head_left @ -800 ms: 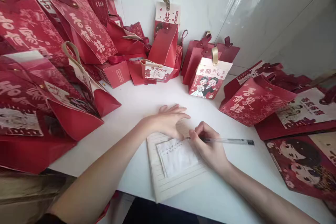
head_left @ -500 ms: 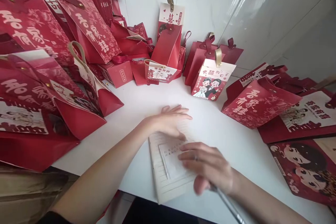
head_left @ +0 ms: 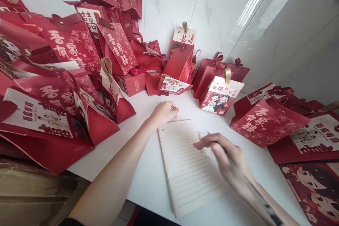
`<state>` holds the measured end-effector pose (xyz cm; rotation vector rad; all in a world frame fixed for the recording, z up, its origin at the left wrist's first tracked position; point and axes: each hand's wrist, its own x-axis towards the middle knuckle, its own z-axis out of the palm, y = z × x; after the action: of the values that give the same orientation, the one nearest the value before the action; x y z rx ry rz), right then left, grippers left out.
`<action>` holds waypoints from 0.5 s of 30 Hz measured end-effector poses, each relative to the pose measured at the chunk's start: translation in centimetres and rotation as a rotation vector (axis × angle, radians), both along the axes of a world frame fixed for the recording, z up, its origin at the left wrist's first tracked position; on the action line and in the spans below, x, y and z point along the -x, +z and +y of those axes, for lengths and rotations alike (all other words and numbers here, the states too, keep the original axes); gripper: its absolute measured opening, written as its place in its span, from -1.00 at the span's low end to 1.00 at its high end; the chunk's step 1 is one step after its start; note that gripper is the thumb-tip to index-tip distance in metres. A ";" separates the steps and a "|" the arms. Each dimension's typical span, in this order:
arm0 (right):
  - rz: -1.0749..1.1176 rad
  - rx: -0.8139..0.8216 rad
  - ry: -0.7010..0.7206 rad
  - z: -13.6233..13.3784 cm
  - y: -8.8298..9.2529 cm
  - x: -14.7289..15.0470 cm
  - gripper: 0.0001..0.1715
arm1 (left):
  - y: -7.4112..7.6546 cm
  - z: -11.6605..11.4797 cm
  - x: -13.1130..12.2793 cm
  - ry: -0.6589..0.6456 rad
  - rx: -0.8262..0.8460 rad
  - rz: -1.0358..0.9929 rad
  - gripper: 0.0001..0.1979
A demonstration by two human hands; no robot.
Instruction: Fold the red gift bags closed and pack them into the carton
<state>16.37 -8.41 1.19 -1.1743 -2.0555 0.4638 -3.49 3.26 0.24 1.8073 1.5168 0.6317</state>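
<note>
My left hand point(head_left: 164, 111) rests on the white table just beyond the top edge of a lined notepad point(head_left: 185, 173), its fingers curled in with nothing visible in them. The notepad lies open to a mostly blank page, with a small bit of writing at its top left. Over the pad's right side is my right hand point(head_left: 230, 155), blurred by motion. A silver pen point(head_left: 261, 197) is tucked in it, pointing back along the wrist. Under its fingertips is a small white paper slip point(head_left: 209, 151), partly covered; I cannot tell whether they grip it.
Red gift bags crowd the left side, with one printed with white characters point(head_left: 116, 47) among the stack. A box with a cartoon couple point(head_left: 218, 99) stands behind the pad. More red bags point(head_left: 267, 122) and a flat printed one point(head_left: 312, 187) sit at right. A tiled wall point(head_left: 169, 3) rises behind.
The paper slip has moved off the notepad's middle to its right side with my right hand. My left hand has left the page and curled up beyond its top edge. The view has shifted.
</note>
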 end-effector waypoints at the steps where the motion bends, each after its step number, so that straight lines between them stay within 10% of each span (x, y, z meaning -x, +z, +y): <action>1: -0.012 0.071 0.019 0.0 0.3 1.5 -0.72 | -0.1 0.1 0.2 0.006 0.016 0.002 -0.86; 8: -0.344 0.111 0.194 1.0 0.0 7.7 -0.84 | -0.3 -0.3 0.8 -0.022 0.054 0.050 -0.87; 15: -0.253 0.147 -0.330 1.3 0.2 0.5 -0.74 | 0.0 -0.9 0.5 -0.050 0.039 0.096 -0.84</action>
<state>15.88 -7.15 1.41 -1.6998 -2.0045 0.3224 -3.97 2.38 0.28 1.8632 1.5310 0.4949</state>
